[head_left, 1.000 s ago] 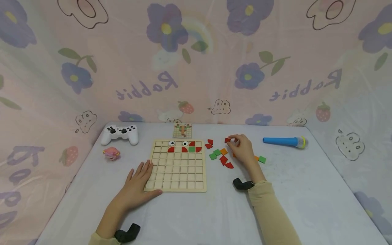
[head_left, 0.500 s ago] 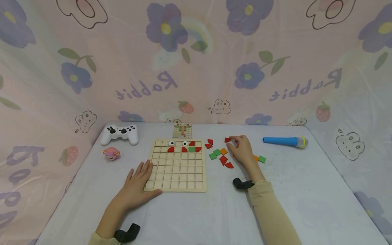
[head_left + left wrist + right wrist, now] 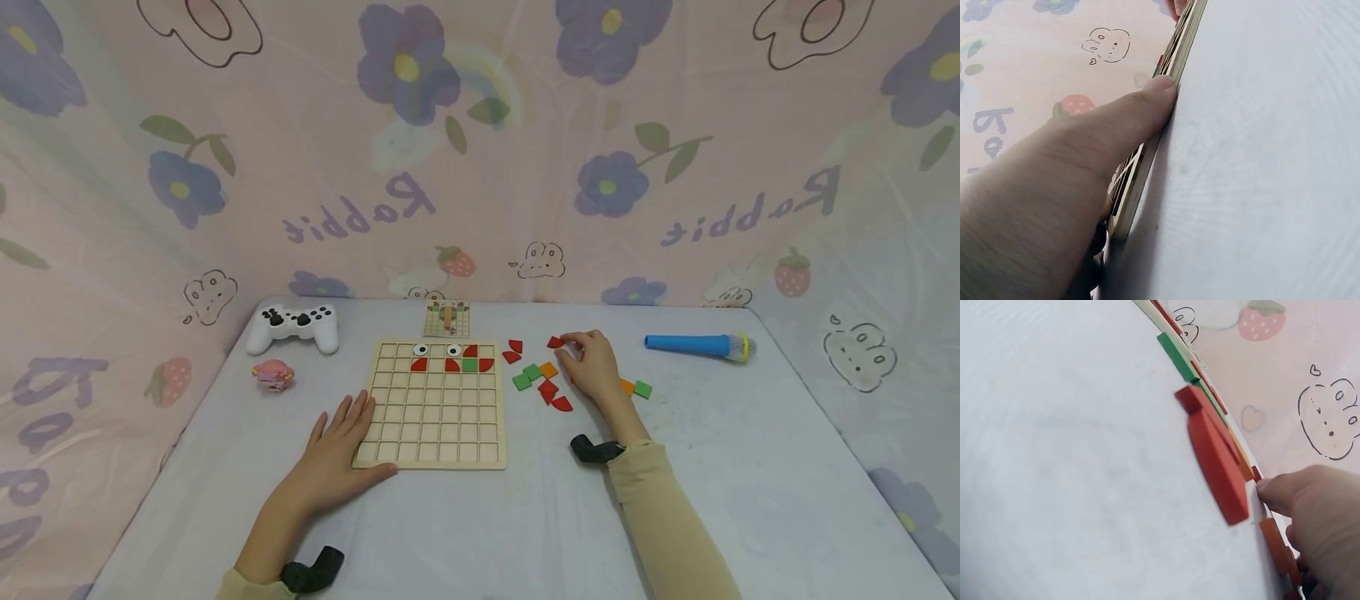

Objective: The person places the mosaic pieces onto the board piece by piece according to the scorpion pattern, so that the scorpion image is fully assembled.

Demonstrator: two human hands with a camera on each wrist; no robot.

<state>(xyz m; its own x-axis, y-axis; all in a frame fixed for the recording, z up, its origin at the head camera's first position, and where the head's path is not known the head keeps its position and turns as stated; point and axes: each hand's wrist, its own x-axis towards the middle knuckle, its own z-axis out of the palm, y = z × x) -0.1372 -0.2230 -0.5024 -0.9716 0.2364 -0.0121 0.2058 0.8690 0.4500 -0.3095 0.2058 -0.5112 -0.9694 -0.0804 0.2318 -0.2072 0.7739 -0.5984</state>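
A square wooden grid board [image 3: 438,433] lies on the table, with two eye discs and several red and green tiles in its upper rows. My left hand [image 3: 330,450] rests spread along its left side, thumb [image 3: 1161,84] at the near edge. To the right of the board, my right hand [image 3: 596,367] pinches a red quarter-circle tile [image 3: 555,342] between thumb and forefinger, low over the table. In the right wrist view the thumb tip meets that small red tile [image 3: 1257,473]. Some tiles under the right palm are partly hidden.
Loose tiles lie between board and right hand: green [image 3: 522,382], orange [image 3: 549,370], red [image 3: 561,405]. A patterned picture card [image 3: 447,319] stands behind the board. A white game controller [image 3: 294,329] and pink toy [image 3: 273,376] are at left, a blue toy microphone [image 3: 693,346] at right.
The red quarter-circle tile has turned a little at the right fingertips and shifted slightly left. My left hand and the board stay in place.
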